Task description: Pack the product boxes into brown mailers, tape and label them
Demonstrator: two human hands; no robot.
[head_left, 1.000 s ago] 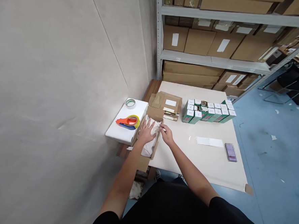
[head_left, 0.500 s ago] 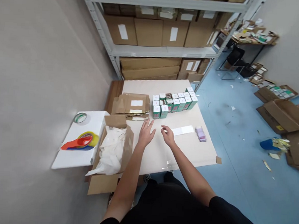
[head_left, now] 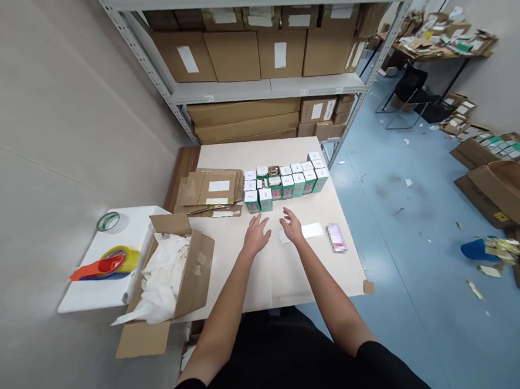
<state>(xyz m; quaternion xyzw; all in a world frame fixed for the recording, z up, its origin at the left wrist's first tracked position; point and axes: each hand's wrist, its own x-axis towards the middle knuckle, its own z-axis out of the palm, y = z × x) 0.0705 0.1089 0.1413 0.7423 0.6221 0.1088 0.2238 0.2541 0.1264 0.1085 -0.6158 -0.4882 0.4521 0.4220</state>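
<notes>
My left hand (head_left: 256, 236) is over the table with its fingers spread and nothing in it, just in front of two small green-and-white boxes (head_left: 258, 200). Close by on the right, my right hand (head_left: 292, 227) is open and empty too, fingers loosely curved and apart. A white paper strip (head_left: 313, 230) lies beneath and beside it, partly covered by the hand. Behind both hands stand several more green-and-white boxes (head_left: 298, 184) in rows; one or two of these have their tops open.
Flattened cardboard (head_left: 218, 191) lies left of the boxes. An open carton (head_left: 199, 273) with white packing sheets stands at the table's left edge, beside a white surface with a red tape dispenser (head_left: 101, 266). A pixelated purple item (head_left: 336, 238) lies to the right. Shelving (head_left: 270, 86) rises behind.
The view has shifted, so the table items sit further left in it. My hands have come nearer each other relative to the boxes, both still open and empty.
</notes>
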